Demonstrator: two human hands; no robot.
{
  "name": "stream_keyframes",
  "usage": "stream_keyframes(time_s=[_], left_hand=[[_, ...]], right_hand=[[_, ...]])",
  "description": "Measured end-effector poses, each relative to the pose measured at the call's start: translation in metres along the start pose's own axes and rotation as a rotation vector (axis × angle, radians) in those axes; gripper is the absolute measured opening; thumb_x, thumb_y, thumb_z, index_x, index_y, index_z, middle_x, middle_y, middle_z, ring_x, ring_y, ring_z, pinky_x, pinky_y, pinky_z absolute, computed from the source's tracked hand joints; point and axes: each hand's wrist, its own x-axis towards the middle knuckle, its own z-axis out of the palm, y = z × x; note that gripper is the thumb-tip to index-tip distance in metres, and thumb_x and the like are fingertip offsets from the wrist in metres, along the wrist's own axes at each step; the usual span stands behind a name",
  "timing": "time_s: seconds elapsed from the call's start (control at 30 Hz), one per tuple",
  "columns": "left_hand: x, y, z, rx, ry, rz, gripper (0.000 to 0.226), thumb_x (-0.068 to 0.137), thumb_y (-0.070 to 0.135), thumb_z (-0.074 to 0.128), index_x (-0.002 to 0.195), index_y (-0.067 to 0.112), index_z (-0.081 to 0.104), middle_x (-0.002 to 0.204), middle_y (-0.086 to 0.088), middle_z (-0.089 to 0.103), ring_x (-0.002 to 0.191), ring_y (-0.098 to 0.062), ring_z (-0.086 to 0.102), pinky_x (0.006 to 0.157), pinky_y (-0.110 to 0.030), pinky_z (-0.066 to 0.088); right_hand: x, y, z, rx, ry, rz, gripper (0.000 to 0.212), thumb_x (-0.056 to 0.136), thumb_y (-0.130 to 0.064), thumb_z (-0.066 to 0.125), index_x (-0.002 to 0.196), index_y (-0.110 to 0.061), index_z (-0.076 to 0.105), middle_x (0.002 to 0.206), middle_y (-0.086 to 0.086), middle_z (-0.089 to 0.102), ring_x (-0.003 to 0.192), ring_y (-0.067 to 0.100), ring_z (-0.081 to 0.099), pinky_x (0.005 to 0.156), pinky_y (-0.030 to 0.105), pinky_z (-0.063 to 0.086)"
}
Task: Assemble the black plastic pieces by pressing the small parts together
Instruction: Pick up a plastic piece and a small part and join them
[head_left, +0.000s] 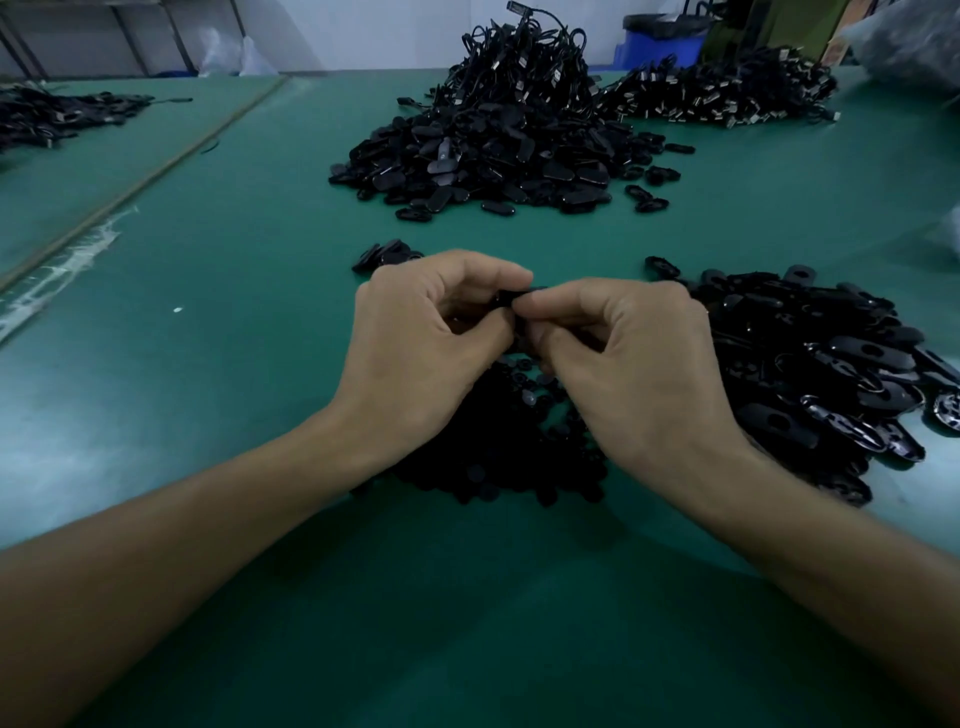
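Both our left hand (431, 332) and right hand (623, 353) pinch one black plastic piece (514, 299) in a shared grip. The loose parts (498, 467) heaped below and beyond the grip tell us most work remains.

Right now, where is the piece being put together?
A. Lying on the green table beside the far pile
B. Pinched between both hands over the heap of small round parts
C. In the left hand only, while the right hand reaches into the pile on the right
B: the left hand and right hand meet at the fingertips and pinch the small black piece between them, above the heap of small round parts.
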Motion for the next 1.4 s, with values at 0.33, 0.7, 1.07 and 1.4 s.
stream_keyframes(time_s=[0.33,0.7,1.07,1.4], left_hand=[[-0.001,-0.001,0.000,-0.136,-0.033,-0.078,0.031,0.083,-0.002,0.073,0.092,0.028,0.074,0.085,0.001,0.079,0.078,-0.015,0.076,0.074,-0.029,0.062],[0.001,0.000,0.001,-0.324,0.010,-0.191,0.023,0.087,-0.007,0.071,0.089,0.015,0.074,0.081,-0.005,0.078,0.076,-0.018,0.076,0.068,-0.023,0.059],[0.000,0.001,0.000,-0.324,0.002,-0.146,0.022,0.086,-0.008,0.071,0.091,0.014,0.074,0.084,-0.008,0.078,0.076,-0.019,0.076,0.069,-0.025,0.060],[-0.001,0.000,-0.001,-0.277,-0.018,-0.088,0.020,0.085,-0.001,0.073,0.094,0.017,0.075,0.088,-0.006,0.078,0.082,-0.023,0.076,0.072,-0.031,0.062]], right_hand=[[0.002,-0.003,-0.004,-0.053,0.025,-0.065,0.019,0.088,-0.006,0.071,0.102,-0.015,0.079,0.076,-0.027,0.064,0.080,-0.012,0.067,0.071,0.001,0.048],[0.015,0.007,-0.016,0.114,-0.021,0.097,0.018,0.088,-0.010,0.073,0.088,-0.028,0.073,0.071,-0.010,0.074,0.066,0.007,0.072,0.070,0.027,0.060],[0.012,0.002,-0.015,0.057,0.014,-0.015,0.018,0.089,-0.015,0.073,0.084,-0.033,0.071,0.073,-0.015,0.071,0.071,0.002,0.068,0.069,0.020,0.055],[0.012,0.002,-0.012,0.080,0.008,-0.024,0.022,0.086,-0.013,0.074,0.082,-0.034,0.068,0.074,-0.014,0.072,0.070,0.003,0.069,0.066,0.018,0.055]])
